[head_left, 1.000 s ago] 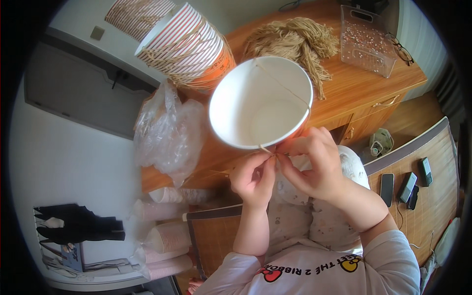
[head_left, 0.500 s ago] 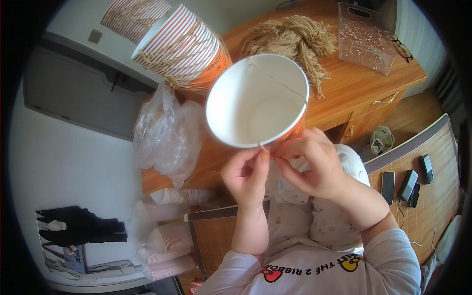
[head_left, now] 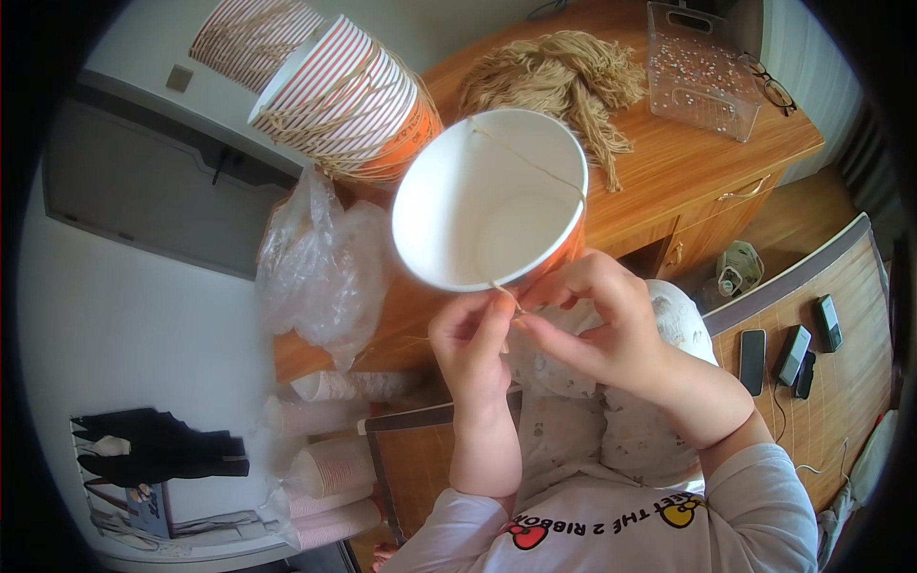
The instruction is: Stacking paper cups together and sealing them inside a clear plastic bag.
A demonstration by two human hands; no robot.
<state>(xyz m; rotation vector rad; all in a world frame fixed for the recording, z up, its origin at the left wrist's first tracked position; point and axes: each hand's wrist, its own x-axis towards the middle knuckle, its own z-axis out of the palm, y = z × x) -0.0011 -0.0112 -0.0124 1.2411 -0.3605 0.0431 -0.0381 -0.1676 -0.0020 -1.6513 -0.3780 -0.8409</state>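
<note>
A white-lined paper bucket (head_left: pixel 497 215) with an orange outside is tilted with its mouth toward me, at the table's front edge. A thin twine (head_left: pixel 504 292) comes out at the near rim and runs down between my fingertips. My left hand (head_left: pixel 473 344) is closed, with thumb and finger pinching the twine just under the rim. On the other side of the twine, my right hand (head_left: pixel 597 325) pinches its lower part, fingers bent against the bucket's outer wall. Another stretch of twine crosses the inside of the bucket from the far rim to the right rim.
Stacked striped buckets (head_left: pixel 349 100) with twine handles stand at the back left. Behind the bucket lies a bundle of twine (head_left: pixel 554 81), with a clear plastic bin (head_left: pixel 702 76) to its right. A crumpled plastic bag (head_left: pixel 325 272) hangs at the left. Phones (head_left: pixel 753 363) lie on the right-hand surface.
The bucket has shifted slightly left. My right thumb has moved down and left along the twine, and more of the twine shows below the rim.
</note>
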